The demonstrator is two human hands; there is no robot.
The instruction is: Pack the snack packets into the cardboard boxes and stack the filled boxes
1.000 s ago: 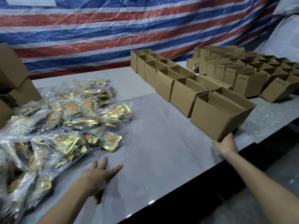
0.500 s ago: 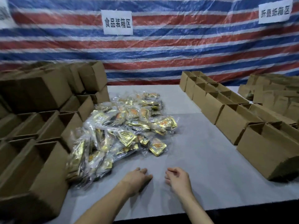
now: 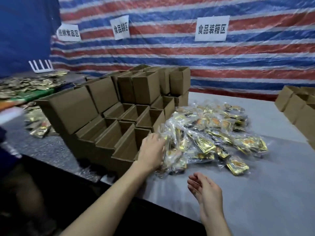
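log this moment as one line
left hand: at edge of snack packets, grip unclear | right hand: open, empty | cardboard boxes: open, left of packets

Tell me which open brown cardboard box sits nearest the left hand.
The front-corner brown cardboard box, directly beside the left hand; the others stand farther back.

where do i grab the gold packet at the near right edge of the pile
Pinch the gold packet by its near edge, bringing the right hand in from the front. It lies flat at the fringe of the pile with bare table before it, so that side looks unobstructed.
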